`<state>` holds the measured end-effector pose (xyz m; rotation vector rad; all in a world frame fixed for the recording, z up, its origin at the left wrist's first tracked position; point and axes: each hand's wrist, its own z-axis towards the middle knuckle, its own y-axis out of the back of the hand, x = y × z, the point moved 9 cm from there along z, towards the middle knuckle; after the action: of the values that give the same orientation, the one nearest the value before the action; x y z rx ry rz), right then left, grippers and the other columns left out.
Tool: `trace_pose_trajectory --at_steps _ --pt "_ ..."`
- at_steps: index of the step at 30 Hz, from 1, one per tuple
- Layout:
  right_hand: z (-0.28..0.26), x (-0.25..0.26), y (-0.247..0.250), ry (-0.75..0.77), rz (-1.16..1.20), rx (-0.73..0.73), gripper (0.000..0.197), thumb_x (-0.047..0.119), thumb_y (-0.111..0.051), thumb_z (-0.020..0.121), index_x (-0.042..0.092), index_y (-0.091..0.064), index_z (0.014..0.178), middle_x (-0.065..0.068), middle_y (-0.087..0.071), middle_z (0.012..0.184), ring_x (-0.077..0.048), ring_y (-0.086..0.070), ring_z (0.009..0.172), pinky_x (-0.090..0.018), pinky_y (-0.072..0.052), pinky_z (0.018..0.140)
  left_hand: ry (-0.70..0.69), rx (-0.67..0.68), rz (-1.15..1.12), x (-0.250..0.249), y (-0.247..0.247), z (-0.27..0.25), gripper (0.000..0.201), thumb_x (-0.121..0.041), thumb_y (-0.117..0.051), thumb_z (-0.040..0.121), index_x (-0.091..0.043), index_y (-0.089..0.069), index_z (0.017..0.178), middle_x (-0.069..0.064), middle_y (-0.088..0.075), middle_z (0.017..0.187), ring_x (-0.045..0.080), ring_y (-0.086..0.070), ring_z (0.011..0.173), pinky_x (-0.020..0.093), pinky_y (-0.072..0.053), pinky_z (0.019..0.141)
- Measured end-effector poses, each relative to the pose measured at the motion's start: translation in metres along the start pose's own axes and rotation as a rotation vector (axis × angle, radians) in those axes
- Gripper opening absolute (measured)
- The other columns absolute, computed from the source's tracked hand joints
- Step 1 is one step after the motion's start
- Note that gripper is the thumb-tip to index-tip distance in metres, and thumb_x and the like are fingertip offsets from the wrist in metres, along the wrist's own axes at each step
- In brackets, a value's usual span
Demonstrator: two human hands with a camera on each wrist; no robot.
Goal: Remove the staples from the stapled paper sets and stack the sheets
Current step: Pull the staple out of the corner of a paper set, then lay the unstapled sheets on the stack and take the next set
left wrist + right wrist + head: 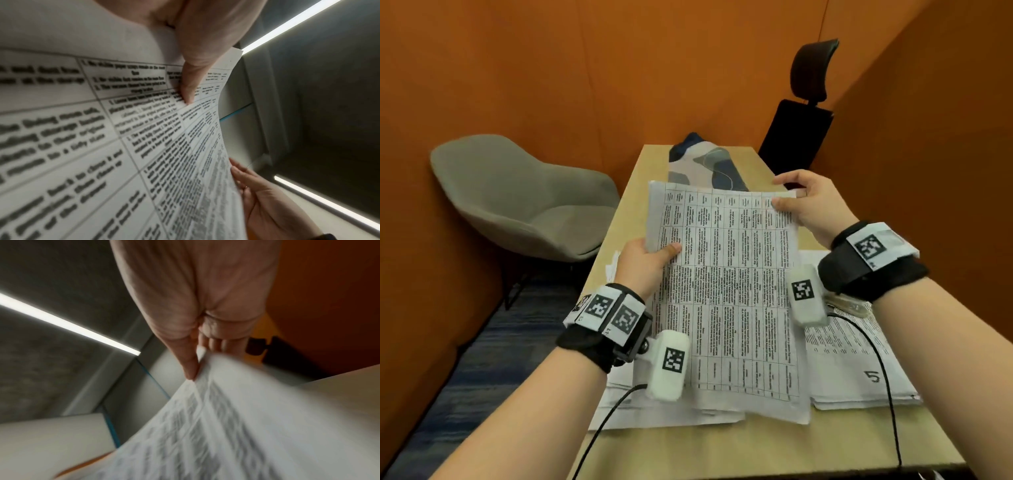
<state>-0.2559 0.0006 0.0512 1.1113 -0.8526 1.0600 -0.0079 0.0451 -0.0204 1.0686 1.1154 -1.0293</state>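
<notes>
- A printed paper set [722, 274] is held up off the table [756, 445], tilted, at the centre of the head view; its near bottom corner hangs low over the papers lying below.
- The set is pinched by the left hand [645, 260] at its 9 o'clock edge, thumb on the printed face and fingers behind.
- The corner at 1 o'clock is pinched by the right hand [808, 205] between thumb and fingers; in the right wrist view that corner is blurred.
- A tear at the 1 o'clock corner is judged possible if the sheets are pulled apart while a staple is still seated; no staple can be made out in any view.
- A slip is judged possible, since only the edges are gripped and the middle of the paper bows, as is seen in the left wrist view.
- The hanging bottom corner could be dragged across the left pile [671, 414] at 6 o'clock, and that pile could be knocked askew.
- Sheets could be mixed up, because a second pile [859, 370], marked with a handwritten 5, lies just beside at 4 o'clock.
- The cables [880, 377] from the wrist cameras trail over the piles and could be snagged.
- The set is seen as white paper with a dense black grid of small text, more than one sheet thick at its top edge, slightly curled, uncreased.
</notes>
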Motion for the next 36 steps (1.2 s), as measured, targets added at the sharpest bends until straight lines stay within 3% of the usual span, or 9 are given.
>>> trace_pose_trajectory --at_steps 3,7,13,17,19,23,27,33,36 --pt "0.005 -0.072 0.02 -0.281 -0.6 0.074 0.039 0.016 -0.061 0.089 0.006 -0.051 0.125 -0.014 -0.06 0.113 -0.025 -0.058 0.094 -0.033 -0.048 0.078 0.081 -0.009 0.06 0.025 -0.005 -0.002 0.027 -0.018 -0.062 0.088 -0.004 -0.063 0.111 0.009 -0.066 0.101 0.025 -0.063 0.095 0.036 -0.049 0.088" --pt "-0.026 -0.146 0.022 -0.48 -1.327 0.487 0.026 0.03 -0.056 0.091 0.004 -0.059 0.095 -0.014 -0.057 0.107 -0.03 -0.055 0.098 -0.031 -0.043 0.081 0.108 -0.031 0.101 0.041 -0.007 -0.005 0.006 -0.019 -0.063 0.087 -0.015 -0.063 0.083 0.01 -0.064 0.09 0.027 -0.061 0.088 0.038 -0.049 0.083" --pt "-0.016 -0.169 0.038 -0.486 -1.46 0.299 0.017 0.024 -0.048 0.091 0.011 -0.058 0.097 -0.01 -0.06 0.11 -0.031 -0.054 0.104 -0.038 -0.041 0.095 0.095 -0.044 0.135 0.048 -0.01 -0.005 0.013 -0.022 -0.063 0.088 -0.018 -0.059 0.076 0.013 -0.065 0.09 0.032 -0.063 0.089 0.042 -0.051 0.083" --pt "-0.005 -0.17 0.052 -0.491 -1.322 0.166 0.027 0.023 -0.053 0.091 -0.002 -0.057 0.097 -0.009 -0.057 0.086 -0.03 -0.058 0.091 -0.037 -0.049 0.083 0.074 -0.052 0.137 0.049 -0.01 -0.007 0.014 -0.022 -0.062 0.088 -0.02 -0.059 0.074 0.007 -0.064 0.084 0.025 -0.06 0.081 0.036 -0.049 0.076" --pt "0.007 -0.156 0.062 -0.479 -1.155 -0.016 0.028 0.024 -0.059 0.088 0.0 -0.055 0.099 -0.014 -0.059 0.102 -0.032 -0.057 0.099 -0.04 -0.05 0.088 0.067 -0.053 0.125 0.048 -0.01 -0.008 0.005 -0.021 -0.061 0.089 -0.017 -0.063 0.086 -0.002 -0.062 0.079 0.018 -0.059 0.077 0.028 -0.047 0.071" --pt "0.018 -0.09 0.075 -0.137 -0.441 -0.418 0.031 0.014 -0.068 0.077 0.006 -0.06 0.106 -0.01 -0.064 0.1 -0.026 -0.061 0.086 -0.035 -0.054 0.079 0.044 -0.063 0.111 0.049 -0.009 -0.011 0.004 -0.02 -0.061 0.089 -0.017 -0.064 0.087 -0.008 -0.062 0.076 0.012 -0.059 0.073 0.025 -0.047 0.068" --pt "0.007 -0.034 0.049 0.13 0.248 -0.355 0.02 0.004 -0.064 0.083 0.017 -0.052 0.094 0.005 -0.061 0.088 -0.004 -0.06 0.076 -0.021 -0.052 0.072 0.023 -0.074 0.11 0.053 -0.01 -0.014 0.012 -0.023 -0.063 0.086 -0.014 -0.061 0.079 0.006 -0.061 0.079 0.021 -0.056 0.077 0.038 -0.048 0.077" --pt "0.0 -0.021 0.008 0.192 0.312 -0.18 0.02 0.026 -0.065 0.075 0.019 -0.058 0.093 0.004 -0.064 0.087 -0.009 -0.062 0.081 -0.027 -0.053 0.08 -0.044 -0.075 0.152 0.052 -0.011 -0.02 0.02 -0.028 -0.063 0.086 -0.009 -0.061 0.08 0.011 -0.054 0.076 0.017 -0.049 0.072 0.033 -0.04 0.07" --pt "-0.001 -0.02 -0.002 0.209 0.31 -0.156 0.012 0.022 -0.063 0.081 0.018 -0.06 0.092 0.008 -0.066 0.082 -0.007 -0.063 0.079 -0.029 -0.053 0.08 -0.081 -0.067 0.168 0.047 -0.015 -0.025 0.039 -0.025 -0.062 0.087 0.013 -0.06 0.077 0.014 -0.053 0.071 0.017 -0.045 0.066 0.027 -0.037 0.061"
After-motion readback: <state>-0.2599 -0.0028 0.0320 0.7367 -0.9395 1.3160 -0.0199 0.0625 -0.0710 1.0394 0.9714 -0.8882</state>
